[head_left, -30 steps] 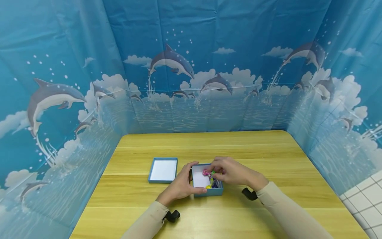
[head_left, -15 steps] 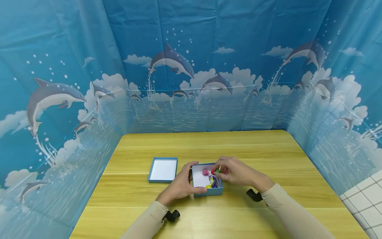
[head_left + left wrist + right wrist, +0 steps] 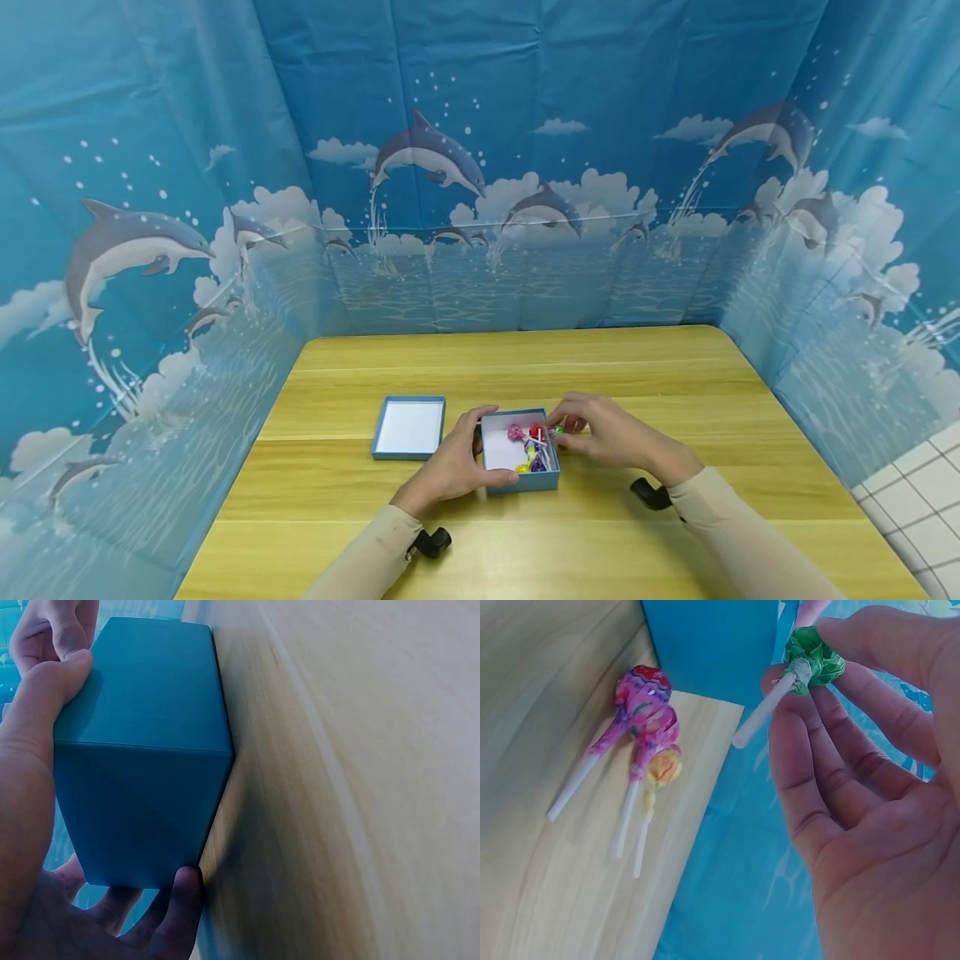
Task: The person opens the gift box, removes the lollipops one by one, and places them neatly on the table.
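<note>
My left hand (image 3: 452,467) grips the open blue box (image 3: 523,482) from its left side, thumb along the near wall and fingers toward the far wall. Inside, mostly to the right, lie several wrapped lollipops, among them a pink lollipop (image 3: 514,432), a red lollipop (image 3: 536,432) and a yellow lollipop (image 3: 522,468). Just beyond the box's right edge, my right hand (image 3: 611,433) pinches a green lollipop (image 3: 815,660) by its wrapped head, white stick pointing away from the palm. The right wrist view shows the box's outer wall close by.
Three lollipops, two of them pinkish (image 3: 654,724) and one yellow-orange (image 3: 664,767), lie on the table beside the box. Left of the box rests its blue lid (image 3: 409,427), white inside up. Dolphin-printed curtains (image 3: 480,283) surround the wooden table (image 3: 360,367).
My right hand has drawn the green lollipop rightward out of the box to past its right edge. The red lollipop in the box has come into plain view. My left hand keeps its grip.
</note>
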A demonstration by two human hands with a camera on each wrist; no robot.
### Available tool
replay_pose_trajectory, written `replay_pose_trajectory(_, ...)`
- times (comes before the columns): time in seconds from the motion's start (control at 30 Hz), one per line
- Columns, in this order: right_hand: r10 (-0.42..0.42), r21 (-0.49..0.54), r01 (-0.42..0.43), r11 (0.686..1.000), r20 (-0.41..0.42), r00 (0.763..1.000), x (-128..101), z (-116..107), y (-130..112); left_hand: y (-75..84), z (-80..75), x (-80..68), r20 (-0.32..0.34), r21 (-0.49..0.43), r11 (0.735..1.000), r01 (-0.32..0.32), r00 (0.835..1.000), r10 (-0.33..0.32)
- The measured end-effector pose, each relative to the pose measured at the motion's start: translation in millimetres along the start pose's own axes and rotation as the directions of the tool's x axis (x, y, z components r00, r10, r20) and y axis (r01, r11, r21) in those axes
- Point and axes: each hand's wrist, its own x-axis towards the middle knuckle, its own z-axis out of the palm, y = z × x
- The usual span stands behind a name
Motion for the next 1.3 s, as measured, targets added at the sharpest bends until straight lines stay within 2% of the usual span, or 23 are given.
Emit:
replay_pose_trajectory(0.4, 0.002, -0.003, -0.002, 1.000, -0.027, 1.000, -13.0, 0.9, 13.4, -1.9, 1.4, 1.1, -0.016, 0.012, 1.000, 0.004, 1.000, -0.003)
replay_pose_trajectory(1.03, 0.068, 0.048, -0.068, 0.997, 0.001, 0.998, -26.3, 17.1, 25.4, -3.0, 1.1, 0.7, -0.010, 0.028, 1.000, 0.004, 1.000, -0.004)
replay_pose_trajectory(1.3, 0.037, 0.049, -0.036, 0.998, -0.010, 0.999, -28.5, 24.4, 30.0, -1.9, 1.1, -0.5, -0.011, 0.029, 0.999, 0.013, 1.000, -0.013)
